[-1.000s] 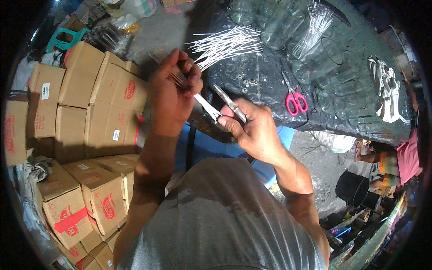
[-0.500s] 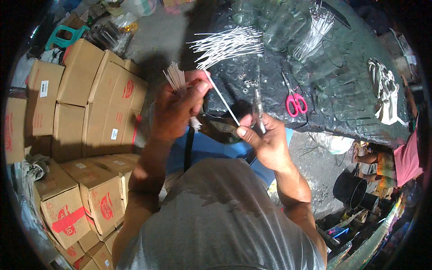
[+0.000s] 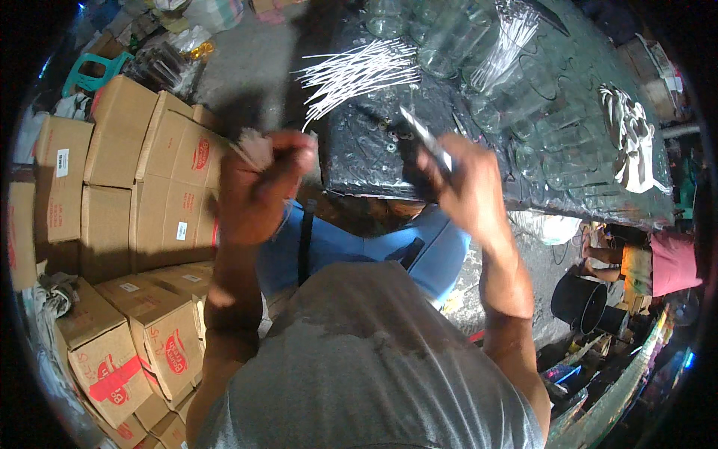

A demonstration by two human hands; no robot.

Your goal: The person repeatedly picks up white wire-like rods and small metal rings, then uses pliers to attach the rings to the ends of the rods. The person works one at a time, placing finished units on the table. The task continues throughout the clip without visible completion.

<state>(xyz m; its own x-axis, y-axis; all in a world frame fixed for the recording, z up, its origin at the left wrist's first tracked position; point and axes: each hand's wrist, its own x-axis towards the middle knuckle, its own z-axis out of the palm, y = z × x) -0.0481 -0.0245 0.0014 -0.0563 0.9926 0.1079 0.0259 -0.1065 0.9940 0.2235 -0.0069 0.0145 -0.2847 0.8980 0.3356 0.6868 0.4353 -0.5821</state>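
My left hand is closed around a bundle of thin pale wick-like strands, whose ends fan out above the fist. Its fingertips are at the near end of a pile of similar white strands on the dark covered table. My right hand, slightly blurred, grips a silver pointed metal tool, tip aimed up and left; the blur hides its exact kind. Small metal rings lie scattered beyond the tool. The pink-handled scissors are mostly hidden behind my right hand.
Clear glass jars crowd the table's far and right parts, with another bundle of white strands among them. White cloth gloves lie at the right. Cardboard boxes are stacked at my left. Another person is at far right.
My hands have moved apart, the left one leftward, the right one upward. The single white stick that stretched between them no longer shows there. The right hand now covers the scissors' pink handles.
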